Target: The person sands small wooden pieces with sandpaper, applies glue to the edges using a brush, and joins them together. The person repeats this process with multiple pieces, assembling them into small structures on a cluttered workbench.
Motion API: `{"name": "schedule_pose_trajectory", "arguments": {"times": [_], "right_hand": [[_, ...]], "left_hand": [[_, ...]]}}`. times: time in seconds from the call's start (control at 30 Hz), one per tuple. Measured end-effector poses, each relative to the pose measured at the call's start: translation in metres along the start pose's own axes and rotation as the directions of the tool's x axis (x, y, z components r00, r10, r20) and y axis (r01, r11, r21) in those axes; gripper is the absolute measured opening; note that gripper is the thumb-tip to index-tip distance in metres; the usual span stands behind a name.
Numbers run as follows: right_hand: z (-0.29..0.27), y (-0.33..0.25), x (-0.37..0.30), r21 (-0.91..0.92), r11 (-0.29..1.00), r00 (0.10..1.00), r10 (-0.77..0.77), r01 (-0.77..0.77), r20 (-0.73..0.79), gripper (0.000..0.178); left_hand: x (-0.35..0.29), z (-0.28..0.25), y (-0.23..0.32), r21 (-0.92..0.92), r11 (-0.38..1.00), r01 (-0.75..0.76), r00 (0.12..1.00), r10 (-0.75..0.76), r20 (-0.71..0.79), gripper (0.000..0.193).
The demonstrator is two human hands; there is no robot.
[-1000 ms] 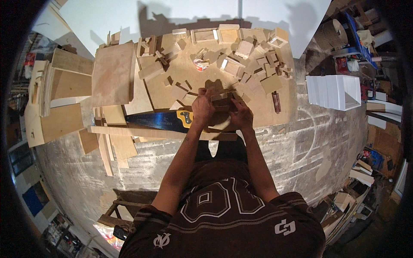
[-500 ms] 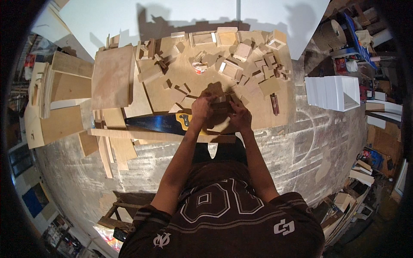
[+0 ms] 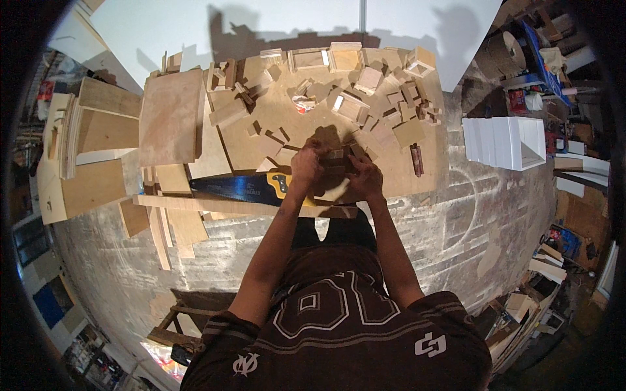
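Note:
Over the near edge of the wooden worktop, my left hand (image 3: 306,165) and my right hand (image 3: 366,176) face each other with fingers curled in. Between them is a small wooden piece (image 3: 335,155), gripped at its two sides; shadow hides its exact shape and the fingertips. A handsaw (image 3: 238,188) with a yellow and black handle lies flat just left of my left wrist. Small wood offcuts (image 3: 277,135) are scattered beyond my left hand. Past my right hand lies a flat square piece of wood (image 3: 409,131), with dark reddish strips (image 3: 417,159) near it.
Little wooden box shapes (image 3: 350,106) and blocks cover the far half of the worktop (image 3: 261,99). A plywood panel (image 3: 171,117) rests at the left. A long board (image 3: 215,204) runs along the near edge. White stacked panels (image 3: 503,141) stand on the floor to the right.
Both hands stay in nearly the same place around the small wooden piece. My right hand's fingers have shifted slightly; the piece shows a little more clearly between the hands.

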State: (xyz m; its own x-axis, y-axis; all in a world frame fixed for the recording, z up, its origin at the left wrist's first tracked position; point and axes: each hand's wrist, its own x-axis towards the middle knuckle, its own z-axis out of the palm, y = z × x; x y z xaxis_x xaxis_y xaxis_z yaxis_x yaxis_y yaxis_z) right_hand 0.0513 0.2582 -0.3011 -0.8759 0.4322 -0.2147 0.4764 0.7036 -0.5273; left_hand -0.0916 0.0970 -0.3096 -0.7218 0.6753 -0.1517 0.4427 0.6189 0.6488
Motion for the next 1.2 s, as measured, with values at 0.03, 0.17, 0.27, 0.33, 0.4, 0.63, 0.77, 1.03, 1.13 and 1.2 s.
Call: {"name": "schedule_pose_trajectory", "arguments": {"times": [0.03,0.17,0.27,0.33,0.4,0.63,0.77,1.03,1.13,1.2], "right_hand": [[0.000,0.000,0.000,0.005,1.000,1.000,-0.005,0.005,0.000,0.059],[0.002,0.005,0.001,0.024,1.000,1.000,-0.006,0.006,0.000,0.061],[0.005,0.005,0.000,0.012,0.999,0.997,-0.041,0.042,-0.061,0.062],[0.006,0.003,0.000,0.012,0.998,0.994,-0.058,0.060,-0.096,0.062],[0.005,0.003,-0.003,0.033,0.999,0.994,-0.037,0.041,-0.107,0.061],[0.004,0.002,-0.001,0.042,0.998,0.996,-0.038,0.042,-0.080,0.061],[0.002,0.002,-0.002,0.038,0.999,0.999,-0.024,0.026,-0.045,0.062],[0.003,-0.002,-0.004,0.078,0.996,0.996,-0.024,0.031,-0.084,0.060],[0.006,0.001,-0.006,0.087,0.996,0.996,-0.014,0.022,-0.089,0.060],[0.006,-0.001,-0.006,0.058,0.998,0.995,-0.018,0.024,-0.101,0.060]], "left_hand": [[0.000,0.001,-0.002,0.007,1.000,-0.004,1.000,0.004,-0.004,0.054],[0.001,0.002,-0.001,0.040,0.999,0.001,1.000,-0.001,0.014,0.051],[0.001,-0.001,-0.004,0.004,0.999,-0.036,0.999,0.036,0.009,0.051],[0.003,-0.005,-0.007,-0.045,0.997,-0.054,0.998,0.056,0.035,0.054],[0.001,-0.011,0.000,-0.028,0.998,-0.053,0.998,0.054,0.043,0.051],[0.002,-0.010,-0.011,-0.038,0.998,-0.052,0.996,0.054,0.070,0.039],[0.002,-0.010,-0.007,-0.049,0.996,-0.070,0.997,0.072,0.035,0.034],[0.005,-0.005,-0.005,0.003,0.997,-0.079,0.997,0.079,0.027,0.035],[0.004,-0.007,-0.004,0.011,0.992,-0.123,0.991,0.122,0.047,0.041],[0.006,-0.008,-0.005,0.013,0.990,-0.138,0.989,0.137,0.049,0.042]]}}
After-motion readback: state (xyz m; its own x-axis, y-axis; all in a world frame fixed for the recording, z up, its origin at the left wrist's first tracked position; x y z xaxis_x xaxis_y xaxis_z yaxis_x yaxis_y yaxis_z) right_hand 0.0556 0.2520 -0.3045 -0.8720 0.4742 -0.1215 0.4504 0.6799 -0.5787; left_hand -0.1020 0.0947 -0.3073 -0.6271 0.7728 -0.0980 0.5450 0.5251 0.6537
